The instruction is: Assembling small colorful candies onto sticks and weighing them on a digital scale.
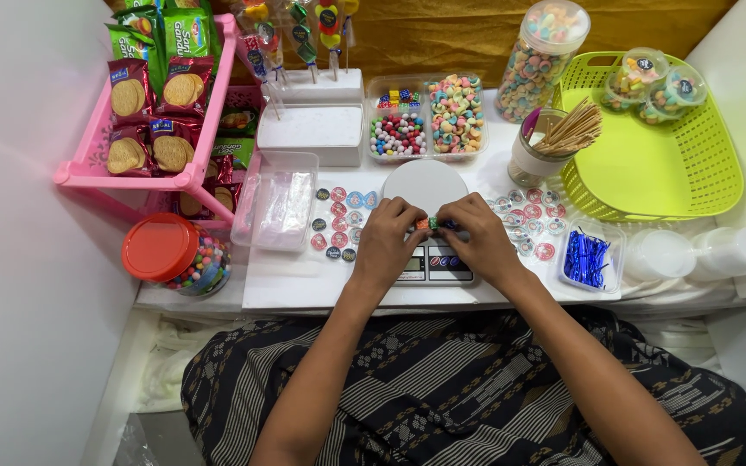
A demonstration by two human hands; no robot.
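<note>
At the centre of the frame, a seated person's 2 hands meet over a small digital scale (429,259) on a white desk (287,285). The left hand (388,237) and right hand (477,235) are both pinched narrow around a short string of coloured candy pieces (429,223), held between the fingertips just in front of the scale's round white plate (426,183).

Round stickers (338,226) lie in rows just left of the hands, with more stickers (533,226) just right of them. A clear tray of blue twist ties (586,257) sits at right centre, near stacked clear lids (701,252).

Behind the scale, in the upper centre, a divided clear box (429,116) holds mixed candies, and a white foam block (314,129) carries upright candy skewers (304,34). A cup of wooden sticks (554,142) stands beside a tall jar of pastel candy rings (539,60). A lime green basket (649,164) fills the upper right, with small filled tubs (654,82) inside.

At upper left, a pink rack (135,177) holds packets of biscuits (153,95). Below it stands a jar with an orange lid (161,248), next to an empty clear container (276,203).
</note>
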